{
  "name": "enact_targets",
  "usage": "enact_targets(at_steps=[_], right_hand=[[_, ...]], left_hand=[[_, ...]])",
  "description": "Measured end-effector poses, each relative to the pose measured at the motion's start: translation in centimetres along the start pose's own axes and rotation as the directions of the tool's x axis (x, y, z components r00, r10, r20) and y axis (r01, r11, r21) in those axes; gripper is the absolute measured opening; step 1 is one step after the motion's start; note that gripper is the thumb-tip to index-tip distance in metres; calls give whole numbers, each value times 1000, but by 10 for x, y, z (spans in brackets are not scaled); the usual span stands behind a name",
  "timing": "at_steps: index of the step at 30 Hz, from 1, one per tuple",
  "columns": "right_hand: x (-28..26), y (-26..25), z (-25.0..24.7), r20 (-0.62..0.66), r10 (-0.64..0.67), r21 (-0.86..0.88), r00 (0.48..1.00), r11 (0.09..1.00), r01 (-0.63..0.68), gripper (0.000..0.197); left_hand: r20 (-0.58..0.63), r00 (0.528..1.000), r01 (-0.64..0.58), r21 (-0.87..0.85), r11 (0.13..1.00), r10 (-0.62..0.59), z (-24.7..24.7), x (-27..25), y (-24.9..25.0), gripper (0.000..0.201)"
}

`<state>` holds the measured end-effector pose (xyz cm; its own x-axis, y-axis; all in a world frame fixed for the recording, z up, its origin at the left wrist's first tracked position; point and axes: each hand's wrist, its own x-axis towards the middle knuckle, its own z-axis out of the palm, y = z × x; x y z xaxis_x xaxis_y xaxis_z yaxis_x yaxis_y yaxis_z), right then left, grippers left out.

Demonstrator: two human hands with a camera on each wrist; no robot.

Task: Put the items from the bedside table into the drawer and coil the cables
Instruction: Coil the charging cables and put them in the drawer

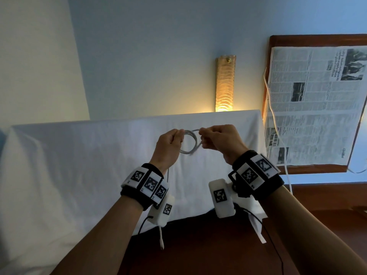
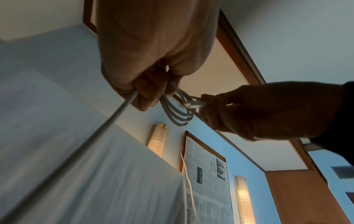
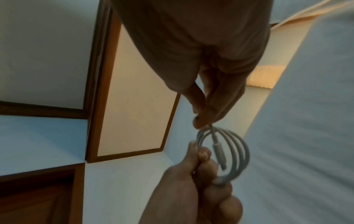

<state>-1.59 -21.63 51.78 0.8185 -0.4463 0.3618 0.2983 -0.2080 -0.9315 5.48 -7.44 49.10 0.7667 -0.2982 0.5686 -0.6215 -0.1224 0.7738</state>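
White cable (image 1: 190,141): wound in several loops, held up at frame centre of the head view, in front of a white sheet (image 1: 79,155). Left hand (image 1: 168,147): fingers curled round the left side of the coil; one loose end hangs below the wrist. Right hand (image 1: 218,141): thumb and fingers pinch the cable's plug end at the coil's right edge. Lit wall lamp (image 1: 225,84): upper centre. Framed newspaper (image 1: 317,104): right of frame.
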Motion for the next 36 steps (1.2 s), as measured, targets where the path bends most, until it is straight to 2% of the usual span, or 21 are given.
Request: enact_targets(at_steps=[2, 4, 6, 8, 9, 11, 16, 18, 20, 22, 24, 26, 28, 32, 34, 36], right_hand=[[-5, 3, 8, -2, 36, 155, 999, 987, -35, 15], [-10, 11, 14, 2, 2, 182, 1000, 983, -2, 11], [-13, 17, 16, -38, -119, -19, 992, 993, 119, 10], [-10, 21, 14, -81, -273, -297, 959, 925, 238, 13], [-7, 24, 13, -105, -313, -353, 944, 899, 259, 15], [-2, 29, 13, -118, -303, -299, 946, 919, 257, 20], [3, 40, 14, 95, -227, -11, 969, 973, 230, 19], [4, 41, 13, 139, -264, -70, 954, 959, 275, 22], [3, 39, 12, 189, -308, -219, 932, 912, 346, 27], [0, 40, 13, 229, -307, -328, 923, 869, 371, 40], [-2, 45, 14, 237, -253, -231, 938, 923, 308, 44], [-3, 48, 15, 251, -146, 35, 957, 989, 142, 38], [-3, 46, 16, 305, -72, 227, 950, 974, 1, 34], [-4, 40, 13, 394, -35, 364, 918, 924, -121, 32], [-5, 38, 12, 422, -41, 443, 906, 881, -167, 32], [-3, 35, 11, 413, -44, 506, 910, 842, -189, 32]], left_hand=[[-19, 1000, 20, -11, 1000, -20, 1, 2, 2, 38], [-24, 999, 48, -36, 998, -49, 1, 4, 3, 37], [0, 996, 88, -100, 991, -89, 0, 4, 4, 35], [53, 988, 155, -187, 970, -148, 0, 2, 6, 35], [87, 981, 190, -231, 954, -174, 1, 0, 7, 35], [147, 967, 244, -310, 919, -207, 1, -2, 11, 36], [195, 957, 275, -375, 885, -215, -1, -1, 12, 37], [196, 956, 282, -387, 878, -220, -2, 0, 11, 38], [198, 953, 291, -394, 872, -229, -2, 0, 9, 37], [194, 953, 295, -411, 863, -234, -1, 0, 9, 36], [172, 955, 295, -437, 850, -243, -1, 1, 9, 35], [142, 957, 291, -459, 840, -254, 0, 1, 6, 35], [129, 962, 273, -466, 842, -241, 1, 0, 1, 36], [156, 969, 240, -425, 873, -191, 0, 1, -2, 35], [116, 983, 169, -305, 937, -140, -1, 4, -2, 37], [90, 996, 30, -79, 996, -23, -5, 7, -8, 41]])
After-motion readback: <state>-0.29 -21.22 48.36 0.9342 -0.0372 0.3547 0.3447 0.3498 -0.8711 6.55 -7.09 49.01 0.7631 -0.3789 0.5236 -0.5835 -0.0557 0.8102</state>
